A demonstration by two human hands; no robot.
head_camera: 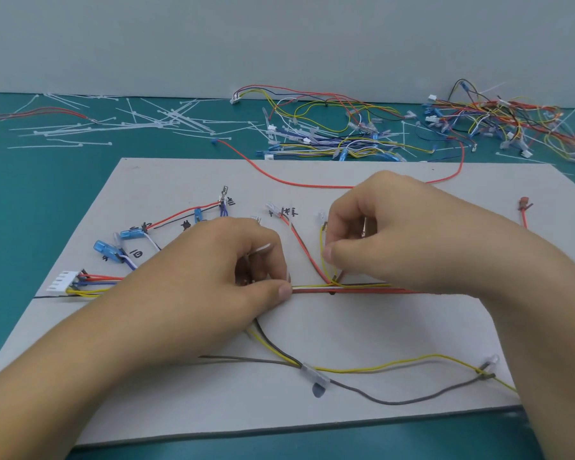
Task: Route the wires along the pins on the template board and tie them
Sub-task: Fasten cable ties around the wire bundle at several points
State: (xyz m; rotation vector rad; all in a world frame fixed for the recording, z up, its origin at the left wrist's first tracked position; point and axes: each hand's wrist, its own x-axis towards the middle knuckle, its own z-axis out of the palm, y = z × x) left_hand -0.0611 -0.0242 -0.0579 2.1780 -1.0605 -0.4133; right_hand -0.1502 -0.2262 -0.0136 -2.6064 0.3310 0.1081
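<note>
Wire bundle (362, 287) on template board (362, 330), left hand (213, 277) pinching it, right hand (402, 234) on yellow wire (322, 247)

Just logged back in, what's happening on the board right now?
A person is laying wires on the grey board. The left hand pinches the wire bundle running across the middle, while the right hand pinches a yellow wire that branches upward. Loose cable ties lie on the table behind.
</note>
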